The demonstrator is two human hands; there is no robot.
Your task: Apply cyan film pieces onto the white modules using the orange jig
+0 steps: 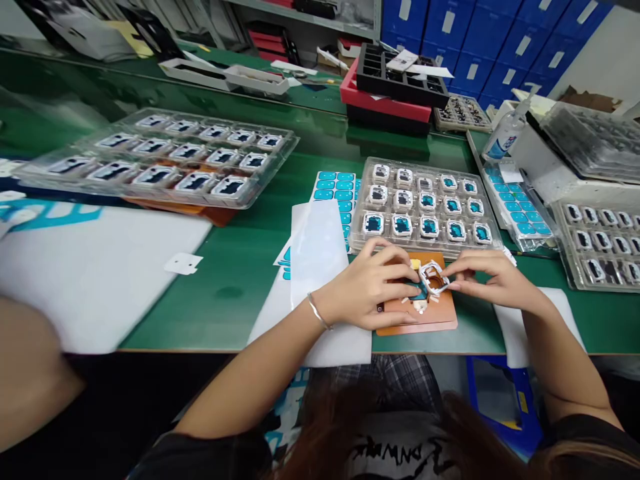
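My right hand [487,277] pinches a small white square frame with rounded corners [434,279], held tilted above an orange plate [440,321]. The frame's middle shows the orange through it. My left hand [383,283], with a metal bangle at the wrist, rests over the plate's left side with fingers spread. Its fingertips reach a teal piece [417,293] on a pale holder [421,307], partly hidden under them. Just behind the plate lies a clear tray [356,230] of similar white frames, several with teal in their centres.
Teal sticker sheets [344,193] and white paper [320,253] lie left of the plate. Another clear tray [270,180] stands further left, near a co-worker's arm [30,373]. A pump bottle [505,133] and more trays [600,267] are on the right.
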